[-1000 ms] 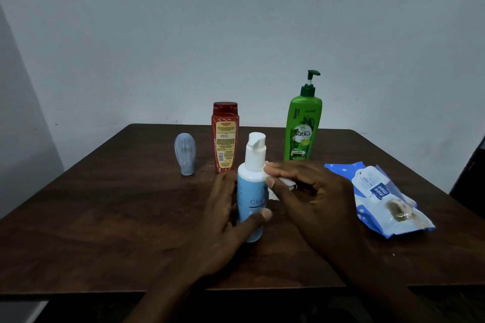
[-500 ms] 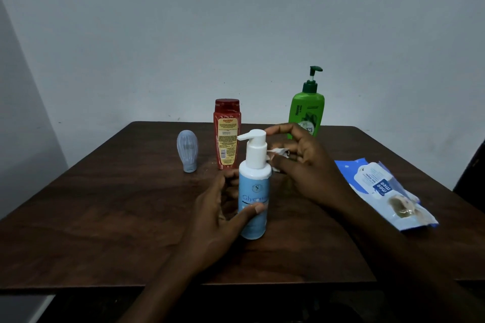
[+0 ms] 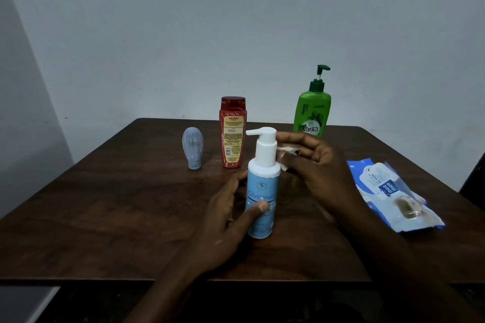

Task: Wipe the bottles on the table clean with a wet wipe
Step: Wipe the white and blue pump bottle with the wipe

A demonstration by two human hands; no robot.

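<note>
Four bottles are seen on the table (image 3: 110, 207). Near the front edge's middle, the upright blue pump bottle (image 3: 262, 191) is clasped low on its body by the left hand (image 3: 223, 220). Just right of its white neck, the wet wipe (image 3: 287, 149) is pinched in the right hand (image 3: 322, 173), the nearer one for wiping the vertical neck.

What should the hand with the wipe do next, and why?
Probably press the wet wipe onto the white pump neck and rub downward. The left hand steadies the blue pump bottle upright, and the right hand holds the wipe just beside its pump.
</note>
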